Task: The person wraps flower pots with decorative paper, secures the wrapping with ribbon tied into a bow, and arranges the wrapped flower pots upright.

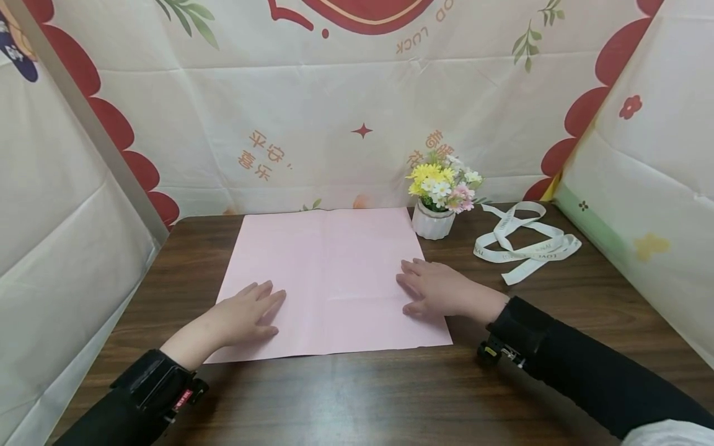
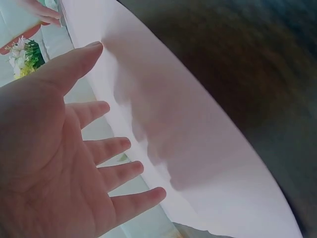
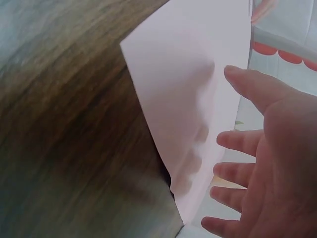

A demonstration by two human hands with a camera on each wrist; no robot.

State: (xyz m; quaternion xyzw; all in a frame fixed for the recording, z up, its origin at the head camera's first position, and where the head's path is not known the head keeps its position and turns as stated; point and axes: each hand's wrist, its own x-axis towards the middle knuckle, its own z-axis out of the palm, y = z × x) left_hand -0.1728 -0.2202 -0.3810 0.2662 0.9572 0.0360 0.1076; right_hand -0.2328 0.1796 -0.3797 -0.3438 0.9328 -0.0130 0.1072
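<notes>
A large pink sheet of paper (image 1: 357, 248) lies flat on the wooden table, with faint crease lines down and across its middle. Over its left side my left hand (image 1: 248, 313) is spread palm down. In the left wrist view the left hand (image 2: 54, 148) has straight, parted fingers and holds nothing, its shadow falling on the paper. My right hand (image 1: 437, 288) reaches over the sheet's right edge. The right wrist view shows the right hand (image 3: 277, 163) with fingers extended and nothing in it, above the paper (image 3: 173, 89).
Close to the sheet's far right corner stands a white pot of artificial flowers (image 1: 440, 198). A loosely looped white ribbon with printed lettering (image 1: 524, 241) lies farther right on the table (image 1: 334, 396). Printed cloth (image 1: 312, 99) hangs behind and along both sides.
</notes>
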